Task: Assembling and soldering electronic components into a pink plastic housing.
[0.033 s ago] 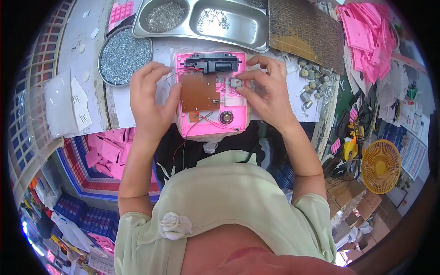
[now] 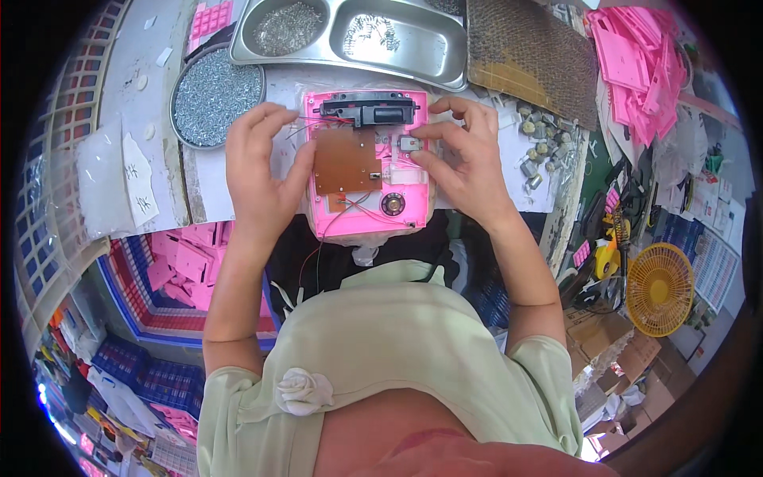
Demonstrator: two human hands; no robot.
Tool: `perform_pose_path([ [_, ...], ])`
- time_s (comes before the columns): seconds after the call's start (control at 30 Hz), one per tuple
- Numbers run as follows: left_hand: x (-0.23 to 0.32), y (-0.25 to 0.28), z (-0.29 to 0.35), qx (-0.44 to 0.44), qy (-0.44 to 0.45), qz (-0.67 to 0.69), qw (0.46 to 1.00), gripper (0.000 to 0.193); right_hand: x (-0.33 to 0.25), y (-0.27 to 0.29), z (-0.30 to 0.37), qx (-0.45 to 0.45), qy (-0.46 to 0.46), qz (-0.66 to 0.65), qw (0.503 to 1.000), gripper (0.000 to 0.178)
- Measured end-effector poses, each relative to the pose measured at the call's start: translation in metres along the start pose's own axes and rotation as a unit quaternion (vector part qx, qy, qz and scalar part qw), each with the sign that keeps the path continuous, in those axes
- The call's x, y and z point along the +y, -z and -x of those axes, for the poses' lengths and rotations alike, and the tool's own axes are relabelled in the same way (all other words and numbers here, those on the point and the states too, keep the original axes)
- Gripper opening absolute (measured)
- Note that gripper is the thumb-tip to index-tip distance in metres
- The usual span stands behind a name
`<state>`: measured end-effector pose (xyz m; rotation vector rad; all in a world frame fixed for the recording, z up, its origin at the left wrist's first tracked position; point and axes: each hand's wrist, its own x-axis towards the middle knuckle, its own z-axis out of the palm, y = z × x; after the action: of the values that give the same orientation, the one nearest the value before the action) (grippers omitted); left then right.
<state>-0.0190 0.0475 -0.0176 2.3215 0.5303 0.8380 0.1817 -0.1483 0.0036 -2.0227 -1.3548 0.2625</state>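
A pink plastic housing [image 2: 362, 219] lies open at the table's near edge. Inside it sit a brown circuit board [image 2: 346, 163], a black part [image 2: 373, 107] along the top, a small round black component [image 2: 392, 204] and thin red wires. My left hand [image 2: 258, 175] grips the housing's left side, thumb resting on the board's edge. My right hand [image 2: 465, 159] grips the right side, with its thumb and fingertips around a small grey component [image 2: 409, 144].
A round tin of screws [image 2: 214, 95] and a steel two-compartment tray [image 2: 350, 36] stand behind. A brown mat [image 2: 528, 52], pink plastic parts [image 2: 636, 63] and small metal pieces [image 2: 540, 147] lie right. Below are a blue crate [image 2: 135, 302] and a yellow fan [image 2: 660, 290].
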Motion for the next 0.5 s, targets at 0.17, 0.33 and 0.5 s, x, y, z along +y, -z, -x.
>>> perform_pose_path([
  [0.17,-0.009,-0.003,-0.006,-0.045,0.021,0.022,0.999,0.039,-0.006,0.004,-0.005,-0.031,-0.033,0.013,0.999,0.024],
  [0.33,-0.009,-0.003,-0.005,-0.066,0.037,0.058,0.995,0.031,-0.003,0.008,-0.009,-0.053,-0.042,-0.005,0.998,0.023],
  [0.5,-0.011,-0.005,-0.001,-0.057,0.009,0.055,0.997,0.026,-0.014,0.013,0.007,-0.007,-0.02,0.004,1.0,0.021],
])
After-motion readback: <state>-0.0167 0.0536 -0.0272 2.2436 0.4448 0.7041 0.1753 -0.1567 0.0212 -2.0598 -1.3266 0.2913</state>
